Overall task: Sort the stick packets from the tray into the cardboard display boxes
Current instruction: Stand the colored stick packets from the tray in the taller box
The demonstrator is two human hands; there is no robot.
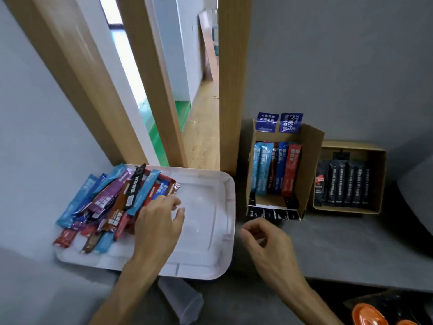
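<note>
The stick packets are lying heaped in the left half of the white tray, overlapping so much that I cannot count them. My left hand is reaching over the tray, its fingers loosely extended and touching the heap's right edge, gripping nothing that I can make out. My right hand is hovering just in front of the taller cardboard box, fingers loosely curled and empty. Two boxes are standing side by side: the taller is holding five coloured packets upright, and the lower box is holding a row of black ones, too dark to count.
</note>
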